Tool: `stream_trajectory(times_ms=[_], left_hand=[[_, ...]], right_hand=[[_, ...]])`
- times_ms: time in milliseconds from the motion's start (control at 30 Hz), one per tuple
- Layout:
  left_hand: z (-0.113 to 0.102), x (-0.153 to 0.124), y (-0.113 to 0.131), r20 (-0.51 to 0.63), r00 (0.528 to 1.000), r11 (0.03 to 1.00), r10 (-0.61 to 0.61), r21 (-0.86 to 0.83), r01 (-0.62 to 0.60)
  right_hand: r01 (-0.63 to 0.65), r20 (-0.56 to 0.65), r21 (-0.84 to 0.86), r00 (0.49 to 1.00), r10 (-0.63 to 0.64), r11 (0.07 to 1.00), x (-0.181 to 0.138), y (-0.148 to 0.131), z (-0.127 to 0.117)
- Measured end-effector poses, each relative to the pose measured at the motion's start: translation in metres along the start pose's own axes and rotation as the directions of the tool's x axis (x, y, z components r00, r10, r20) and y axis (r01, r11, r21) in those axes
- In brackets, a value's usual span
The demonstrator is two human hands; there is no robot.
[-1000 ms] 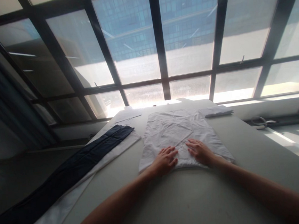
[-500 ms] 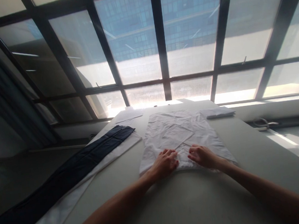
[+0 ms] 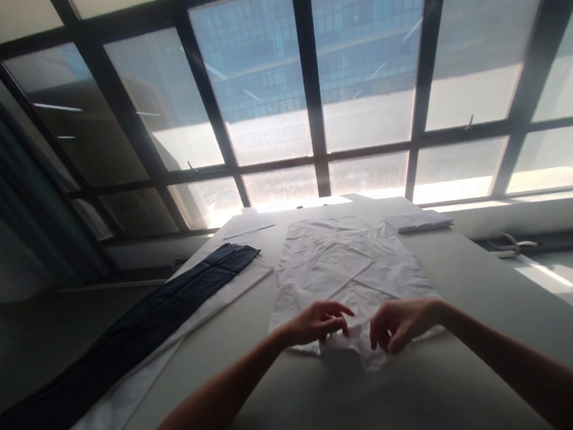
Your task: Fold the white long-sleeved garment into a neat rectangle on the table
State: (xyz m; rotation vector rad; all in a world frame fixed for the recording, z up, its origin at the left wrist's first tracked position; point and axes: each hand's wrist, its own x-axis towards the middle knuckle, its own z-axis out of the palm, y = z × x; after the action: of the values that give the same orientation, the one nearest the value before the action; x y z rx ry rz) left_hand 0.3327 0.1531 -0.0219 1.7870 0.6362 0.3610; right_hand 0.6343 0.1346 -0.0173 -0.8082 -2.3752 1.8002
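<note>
A white garment (image 3: pixel 343 263) lies spread on the table in front of me, with creases and diagonal folded edges across its middle. At its near end, a loose flap of the cloth is raised between my hands. My left hand (image 3: pixel 321 322) has curled fingers at the left part of this flap, closed on it. On the other side, my right hand (image 3: pixel 401 322) pinches the cloth with bent fingers pointing down. Part of each grip is hidden behind the fingers.
On the left of the white table (image 3: pixel 221 381) lie long dark navy trousers (image 3: pixel 174 302) over white cloth (image 3: pixel 244 279). A folded white cloth (image 3: pixel 420 221) sits at the far right, flat white pieces (image 3: pixel 247 225) at the far left. Windows stand beyond.
Both hands have come from lying on the garment back toward me, and the near edge of the cloth is now lifted between them. The view has tilted slightly.
</note>
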Motion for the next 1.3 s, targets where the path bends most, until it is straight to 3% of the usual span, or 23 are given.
stream_trajectory(times_ms=[67,100,167,233,267,333,400,433,533,667,833,1033,1300], left_hand=[[0.008,-0.002,0.004,0.115,0.993,0.999,-0.042,-0.027,0.045],[0.011,-0.002,0.003,0.118,0.992,0.998,-0.051,-0.024,0.054],[0.016,0.0,0.0,-0.02,1.0,0.999,-0.017,0.032,0.018],[0.02,0.003,-0.006,-0.199,0.974,0.982,0.11,0.175,-0.075],[0.021,0.004,-0.009,-0.225,0.957,0.958,0.186,0.258,-0.125],[0.023,0.004,-0.013,-0.106,0.949,0.886,0.298,0.4,-0.234],[0.025,0.002,-0.014,0.094,0.943,0.808,0.319,0.493,-0.322],[0.026,0.001,-0.014,0.166,0.938,0.768,0.304,0.539,-0.345],[0.029,-0.004,-0.013,0.267,0.938,0.669,0.222,0.658,-0.346],[0.03,-0.007,-0.016,0.288,0.941,0.642,0.176,0.691,-0.332],[0.025,-0.019,-0.024,0.183,0.971,0.629,0.152,0.74,-0.238],[0.02,-0.025,-0.03,0.117,0.984,0.575,0.136,0.8,-0.174],[-0.016,0.01,-0.034,0.068,0.986,0.561,0.15,0.816,-0.142]], right_hand=[[-0.006,0.145,0.108,0.989,-0.01,0.994,-0.003,-0.002,0.002],[0.0,0.159,0.171,0.987,-0.027,0.985,-0.005,-0.002,0.002],[0.063,0.033,0.266,0.997,-0.074,0.962,-0.007,0.003,-0.001],[0.169,-0.249,0.267,0.963,-0.102,0.949,-0.005,0.009,-0.005],[0.22,-0.409,0.222,0.905,-0.114,0.95,-0.002,0.013,-0.006],[0.261,-0.654,0.057,0.739,-0.161,0.964,0.009,0.021,-0.004],[0.204,-0.745,-0.151,0.619,-0.247,0.967,0.023,0.028,0.005],[0.152,-0.747,-0.256,0.596,-0.295,0.955,0.03,0.031,0.011],[-0.057,-0.682,-0.515,0.631,-0.369,0.855,0.045,0.039,0.035],[-0.281,-0.662,-0.593,0.704,-0.258,0.754,0.048,0.047,0.056],[-0.429,-0.731,-0.555,0.66,-0.172,0.713,0.034,0.061,0.069],[-0.464,-0.755,-0.543,0.634,-0.165,0.7,0.03,0.069,0.072],[-0.447,-0.749,-0.554,0.636,-0.186,0.703,0.048,0.061,0.022]])
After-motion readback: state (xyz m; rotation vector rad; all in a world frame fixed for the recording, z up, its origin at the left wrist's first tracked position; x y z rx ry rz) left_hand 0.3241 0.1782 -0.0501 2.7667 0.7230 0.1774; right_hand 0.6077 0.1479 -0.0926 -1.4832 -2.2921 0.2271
